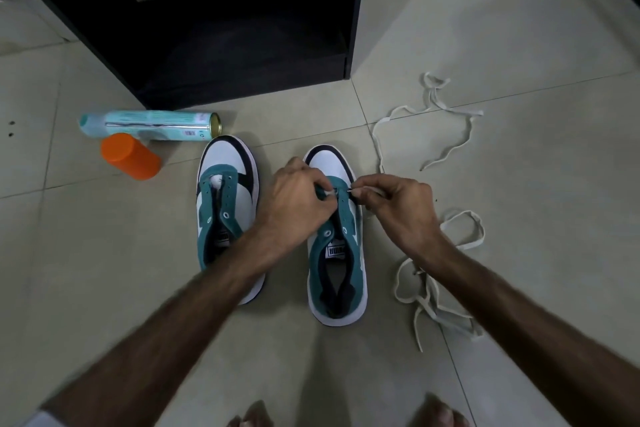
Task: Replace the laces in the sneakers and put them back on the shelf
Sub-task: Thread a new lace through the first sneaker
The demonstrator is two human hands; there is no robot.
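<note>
While both sneakers stand side by side on the tiled floor (pixel 519 45), toes pointing away, the head view shows lacing under way on the right sneaker (pixel 337 253): the left hand (pixel 298 198) curls its fingers over the far eyelets and seems to pinch a lace end there, and the right hand (pixel 398 204) pinches the pale lace (pixel 446 236) near its tip, just beside the eyelet on the right. The left sneaker (pixel 225 204) has bare eyelets, so I judge the job is at its first crossing on the first shoe. Next, the tip likely has to be fed through the eyelet and drawn even. A second loose lace (pixel 443 107) lies farther off to the right. The dark shelf unit (pixel 214 28) stands open beyond the shoes, its low bay free to receive them. A spray can (pixel 149 125) and orange cap (pixel 130 156) lie near left of the left sneaker's toe; open floor to the right gives room for pulling slack.
</note>
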